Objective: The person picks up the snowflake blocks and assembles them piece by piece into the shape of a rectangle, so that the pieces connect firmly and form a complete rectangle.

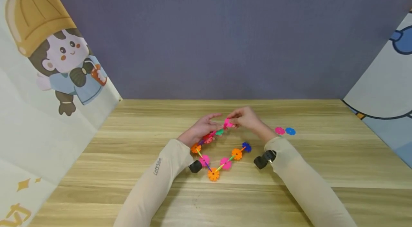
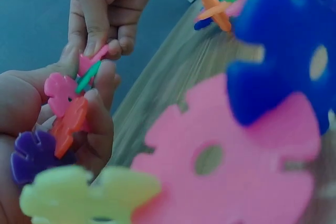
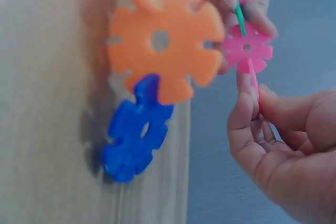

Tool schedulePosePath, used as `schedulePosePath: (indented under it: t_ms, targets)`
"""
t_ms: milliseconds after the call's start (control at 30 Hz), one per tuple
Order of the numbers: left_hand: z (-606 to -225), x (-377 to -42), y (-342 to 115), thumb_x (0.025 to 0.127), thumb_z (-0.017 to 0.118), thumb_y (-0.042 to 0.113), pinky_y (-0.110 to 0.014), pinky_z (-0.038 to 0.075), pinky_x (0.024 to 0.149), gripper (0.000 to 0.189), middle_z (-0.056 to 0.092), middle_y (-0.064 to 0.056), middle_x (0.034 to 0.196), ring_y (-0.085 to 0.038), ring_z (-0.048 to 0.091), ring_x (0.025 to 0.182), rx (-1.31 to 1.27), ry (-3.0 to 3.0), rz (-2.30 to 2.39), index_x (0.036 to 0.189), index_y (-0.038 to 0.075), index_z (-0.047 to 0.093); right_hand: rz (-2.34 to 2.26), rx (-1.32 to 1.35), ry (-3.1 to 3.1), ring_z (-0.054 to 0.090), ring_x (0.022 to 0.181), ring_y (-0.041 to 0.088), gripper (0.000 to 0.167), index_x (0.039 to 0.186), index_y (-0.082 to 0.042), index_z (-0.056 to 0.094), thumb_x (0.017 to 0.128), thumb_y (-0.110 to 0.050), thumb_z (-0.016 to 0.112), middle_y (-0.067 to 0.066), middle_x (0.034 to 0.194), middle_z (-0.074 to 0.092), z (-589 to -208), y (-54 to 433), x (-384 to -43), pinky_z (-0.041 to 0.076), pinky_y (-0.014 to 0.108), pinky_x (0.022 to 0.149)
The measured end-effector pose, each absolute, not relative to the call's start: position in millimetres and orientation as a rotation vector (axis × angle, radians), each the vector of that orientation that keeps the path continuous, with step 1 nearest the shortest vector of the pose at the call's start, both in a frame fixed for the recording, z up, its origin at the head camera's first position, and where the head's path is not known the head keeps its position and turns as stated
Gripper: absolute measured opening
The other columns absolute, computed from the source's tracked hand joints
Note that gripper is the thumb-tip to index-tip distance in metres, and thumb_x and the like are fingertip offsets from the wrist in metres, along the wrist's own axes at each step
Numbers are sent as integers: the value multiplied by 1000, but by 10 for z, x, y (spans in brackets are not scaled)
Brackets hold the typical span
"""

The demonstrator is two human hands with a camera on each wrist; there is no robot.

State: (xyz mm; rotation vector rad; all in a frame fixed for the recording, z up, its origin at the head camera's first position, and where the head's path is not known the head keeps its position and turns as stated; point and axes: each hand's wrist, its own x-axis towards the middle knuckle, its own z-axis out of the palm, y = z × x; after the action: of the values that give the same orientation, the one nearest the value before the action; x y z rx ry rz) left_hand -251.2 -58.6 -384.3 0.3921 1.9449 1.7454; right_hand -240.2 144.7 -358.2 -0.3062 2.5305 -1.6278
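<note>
A chain of slotted plastic snowflake discs bends round on the table, its lowest point an orange disc [image 1: 213, 174]. My left hand [image 1: 205, 126] holds the chain's far left stretch, near a green disc [image 2: 89, 76] and a pink disc [image 2: 60, 93]. With thumb and fingers, my right hand [image 1: 247, 118] pinches a pink disc [image 3: 254, 80], seen edge-on in the right wrist view and meeting the slotted rim of another pink disc [image 3: 247, 48]. The chain's other end, a dark blue disc [image 1: 246, 147] joined to an orange disc [image 1: 236, 154], lies below the right hand.
Two loose discs, one pink [image 1: 280, 131] and one blue [image 1: 290, 131], lie beyond the right forearm, with a bit of green beside them. A grey-blue panel [image 1: 225, 41] borders the wooden table's [image 1: 145, 116] far edge. Printed white sheets flank both sides.
</note>
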Motion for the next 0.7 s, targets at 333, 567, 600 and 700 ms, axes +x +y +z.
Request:
schedulePosePath:
  t_ms: [333,567,600,700]
  targets:
    - [-3832,-2457,-570,102,53,3,-26,58,60,52,60,-25,129,-19,68,82,387,1812,1771,152,9,39,-1590,-363,2545,63,63,14,21,110,18,65,91,10,62,24,93,70,-3556,1493,-2370,62,36,66]
    - [-3851,-2434,-581,104,48,2,-36,62,71,53,54,-23,133,-30,69,95,427,1762,1704,155,13,34,-1661,-404,2490,71,81,33,33,124,18,57,94,6,62,31,107,67,-3582,1628,-2346,60,47,80]
    - [-3852,-2428,-585,104,48,3,-37,62,72,54,53,-23,133,-30,69,96,434,1762,1695,155,14,34,-1673,-409,2483,70,85,36,34,126,19,55,94,7,61,32,109,66,-3587,1662,-2338,60,48,81]
    - [-3863,-2408,-599,105,48,5,-41,61,75,54,50,-22,136,-30,69,96,437,1745,1692,155,16,33,-1687,-416,2478,68,95,43,37,127,21,52,94,9,60,36,112,63,-3597,1756,-2303,59,48,84]
